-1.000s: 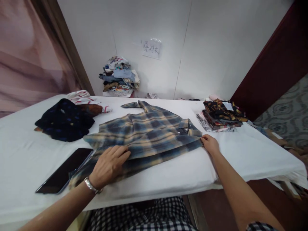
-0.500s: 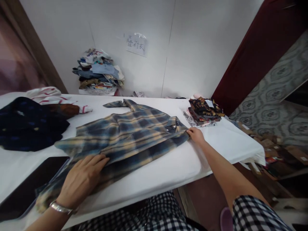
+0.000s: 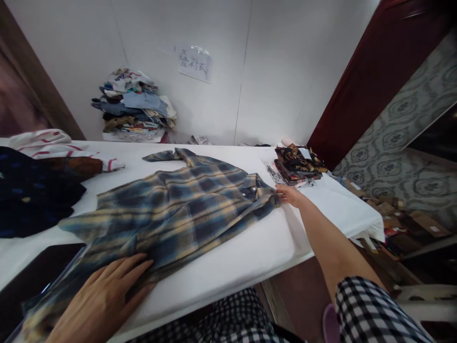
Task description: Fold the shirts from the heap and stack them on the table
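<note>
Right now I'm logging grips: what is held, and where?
The plaid shirt: right hand pinches its collar end; left hand lies flat on its hem.

The person wears a black-and-white checked garment [image 3: 228, 319], its short sleeve [image 3: 374, 309] leaving both forearms bare.

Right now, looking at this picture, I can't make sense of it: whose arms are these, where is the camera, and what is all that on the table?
There is no machine here. A person wears a camera on the head, so you look down along their own arms. The left hand lies flat on the near hem of a plaid shirt spread on the white table. The right hand touches the shirt's far end beside the collar; whether it pinches the cloth is unclear. A folded stack of dark patterned clothes sits beyond that hand. A dark garment and a red-striped white one lie at the left, a dark phone at the near left edge, and a pile of clothes by the wall.
</note>
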`<act>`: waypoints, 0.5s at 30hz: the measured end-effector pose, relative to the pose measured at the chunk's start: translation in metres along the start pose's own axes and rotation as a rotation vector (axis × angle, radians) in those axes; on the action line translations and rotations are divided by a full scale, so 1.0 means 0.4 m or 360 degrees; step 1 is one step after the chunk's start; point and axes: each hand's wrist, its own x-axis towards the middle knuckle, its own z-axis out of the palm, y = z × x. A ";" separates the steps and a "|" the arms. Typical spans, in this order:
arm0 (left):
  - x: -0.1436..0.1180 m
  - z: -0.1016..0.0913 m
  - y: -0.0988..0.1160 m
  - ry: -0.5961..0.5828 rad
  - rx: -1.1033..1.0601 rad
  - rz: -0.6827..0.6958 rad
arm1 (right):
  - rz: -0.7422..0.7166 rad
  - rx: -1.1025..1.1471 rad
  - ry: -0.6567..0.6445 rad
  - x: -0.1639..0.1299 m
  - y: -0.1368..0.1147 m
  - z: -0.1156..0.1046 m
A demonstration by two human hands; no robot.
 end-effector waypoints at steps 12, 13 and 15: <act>-0.017 0.035 -0.073 0.0081 -0.0171 0.0042 | -0.0126 -0.0777 0.0386 0.112 -0.039 0.062; -0.007 0.020 -0.059 0.0083 -0.0187 0.0073 | -0.0138 -0.0821 0.0412 0.113 -0.039 0.060; 0.018 -0.015 -0.022 0.0025 -0.0214 0.0108 | -0.0136 -0.0890 0.0430 0.110 -0.038 0.059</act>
